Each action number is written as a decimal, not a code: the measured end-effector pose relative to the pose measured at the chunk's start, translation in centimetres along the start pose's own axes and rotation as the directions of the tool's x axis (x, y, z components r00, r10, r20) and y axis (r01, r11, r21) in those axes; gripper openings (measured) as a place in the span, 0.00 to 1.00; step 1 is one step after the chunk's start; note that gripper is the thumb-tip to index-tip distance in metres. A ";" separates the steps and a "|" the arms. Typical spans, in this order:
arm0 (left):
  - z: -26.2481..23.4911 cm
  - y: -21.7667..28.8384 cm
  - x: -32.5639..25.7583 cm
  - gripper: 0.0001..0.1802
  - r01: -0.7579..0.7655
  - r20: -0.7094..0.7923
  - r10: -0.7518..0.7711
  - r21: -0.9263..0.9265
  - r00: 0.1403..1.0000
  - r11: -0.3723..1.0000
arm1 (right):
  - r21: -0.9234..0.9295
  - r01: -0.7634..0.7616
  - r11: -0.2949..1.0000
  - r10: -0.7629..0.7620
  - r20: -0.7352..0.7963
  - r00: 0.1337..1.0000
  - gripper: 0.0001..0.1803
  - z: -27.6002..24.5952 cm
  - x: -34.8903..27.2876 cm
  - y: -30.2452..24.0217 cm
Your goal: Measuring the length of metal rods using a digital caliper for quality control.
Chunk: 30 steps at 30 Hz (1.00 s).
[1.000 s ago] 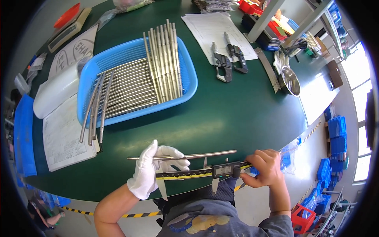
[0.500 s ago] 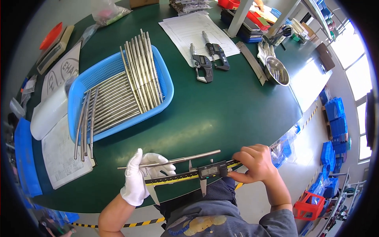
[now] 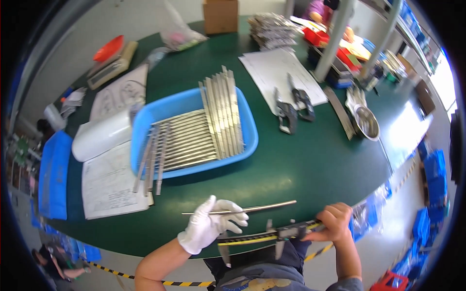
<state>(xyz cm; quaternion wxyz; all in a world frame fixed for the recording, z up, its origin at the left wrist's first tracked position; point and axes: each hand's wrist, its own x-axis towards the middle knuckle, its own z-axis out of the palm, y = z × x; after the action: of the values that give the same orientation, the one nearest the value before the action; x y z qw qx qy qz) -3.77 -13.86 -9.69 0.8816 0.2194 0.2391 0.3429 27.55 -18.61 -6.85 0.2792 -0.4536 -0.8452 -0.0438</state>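
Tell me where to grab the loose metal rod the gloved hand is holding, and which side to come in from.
Grip the metal rod on its bare right-hand stretch, probably near the tip. The gloved left hand already covers the left part, and the right hand sits lower on the digital caliper. The rod lies almost level above the green table, so come from above and pinch across its thin width.

Green round table (image 3: 310,169), pale floor (image 3: 403,218), blue crates (image 3: 434,169), bright daylight

Shiny metal rod (image 3: 242,209), white cloth glove (image 3: 206,228), glossy blue plastic tray (image 3: 145,116).
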 end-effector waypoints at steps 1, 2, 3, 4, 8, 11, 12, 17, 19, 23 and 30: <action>-0.4 -0.2 0.0 0.30 -0.054 0.085 0.057 -0.036 0.995 0.998 | 0.002 -0.017 1.000 0.017 -0.085 0.996 0.30 0.0 -0.8 0.2; -0.2 -0.3 -0.5 0.28 -0.131 0.078 0.129 0.024 0.989 0.991 | -0.001 -0.050 0.999 0.049 -0.182 0.982 0.31 0.2 -1.7 0.7; 0.0 -0.3 -0.8 0.27 -0.198 0.082 0.192 0.076 0.978 0.977 | -0.009 -0.092 0.996 0.086 -0.271 0.959 0.31 0.3 -2.6 1.0; 0.6 0.0 -1.0 0.25 -0.240 0.095 0.228 0.135 0.969 0.961 | -0.001 -0.204 0.979 0.191 -0.350 0.917 0.30 0.3 -3.2 1.2; 3.7 1.7 -4.3 0.21 -0.571 0.204 0.572 0.574 0.795 0.588 | 0.189 -0.591 0.785 0.609 -0.411 0.678 0.21 -0.3 -2.9 1.9; 4.0 5.9 -6.4 0.15 -0.444 0.354 0.715 0.894 0.603 -0.069 | 0.124 -0.730 0.672 0.714 -0.372 0.593 0.19 0.2 -3.2 3.1; 4.2 7.2 -6.3 0.12 -0.331 0.373 0.722 0.920 0.583 -0.208 | 0.130 -0.735 0.666 0.717 -0.383 0.582 0.18 0.8 -3.6 3.4; 1.6 12.7 -4.1 0.06 0.055 0.321 0.701 0.888 0.637 -0.456 | 0.090 -0.742 0.665 0.714 -0.369 0.595 0.20 2.6 -3.4 3.5; -0.2 14.3 -3.5 0.07 0.189 0.347 0.554 0.695 0.757 -0.693 | 0.067 -0.727 0.683 0.689 -0.391 0.611 0.21 3.0 -2.9 3.0; -0.4 15.9 -3.3 0.09 0.169 0.229 0.404 0.650 0.886 -0.741 | 0.041 -0.705 0.708 0.660 -0.392 0.640 0.22 2.6 -3.1 3.1; 1.5 18.7 0.6 0.14 0.173 0.078 0.423 0.835 0.903 -0.523 | 0.035 -0.705 0.709 0.662 -0.379 0.647 0.22 2.3 -3.0 3.2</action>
<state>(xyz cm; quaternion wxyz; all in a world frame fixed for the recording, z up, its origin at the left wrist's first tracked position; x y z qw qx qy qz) -11.84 -1.30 1.60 0.1256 0.8334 0.5270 0.1091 30.33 -18.20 -10.88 0.3994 -0.7377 -0.5401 -0.0671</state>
